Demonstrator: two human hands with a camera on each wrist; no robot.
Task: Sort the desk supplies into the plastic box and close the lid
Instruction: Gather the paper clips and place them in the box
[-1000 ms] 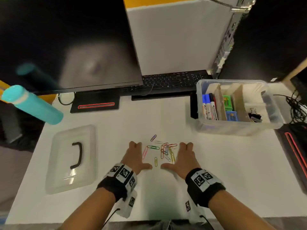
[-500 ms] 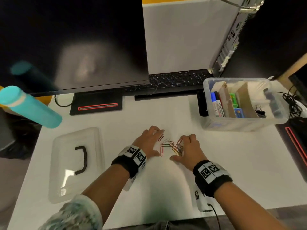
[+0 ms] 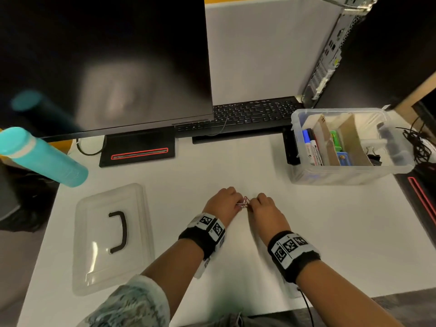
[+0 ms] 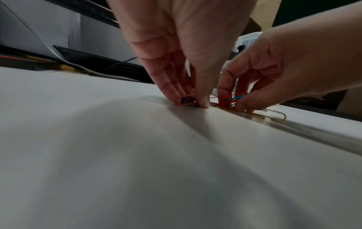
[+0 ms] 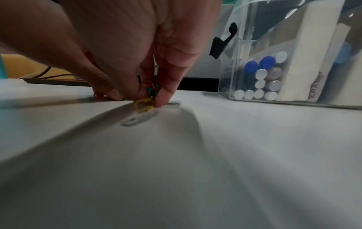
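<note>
Coloured paper clips (image 3: pixel 244 203) lie bunched in a small heap on the white desk between my two hands. My left hand (image 3: pixel 224 202) pinches part of the heap between thumb and fingers, seen close in the left wrist view (image 4: pixel 189 101). My right hand (image 3: pixel 262 206) pinches the other side of the paper clips (image 5: pixel 150 94), with a yellow clip (image 5: pixel 144 106) sticking out below the fingertips. The clear plastic box (image 3: pixel 349 172) stands at the right rear, lidless, with markers, cardboard dividers and binder clips inside. Its clear lid (image 3: pixel 94 260) with a black handle lies flat at the left.
A teal bottle (image 3: pixel 44 159) leans in at the far left. A monitor (image 3: pixel 106 67) on its black stand and a keyboard (image 3: pixel 247 114) fill the back. A computer tower (image 3: pixel 330 50) and tangled cables (image 3: pixel 417 142) sit at the right.
Both hands have swept the scattered paper clips together into one small heap and drawn close to each other; their fingers have gone from flat on the desk to pinching the clips.
</note>
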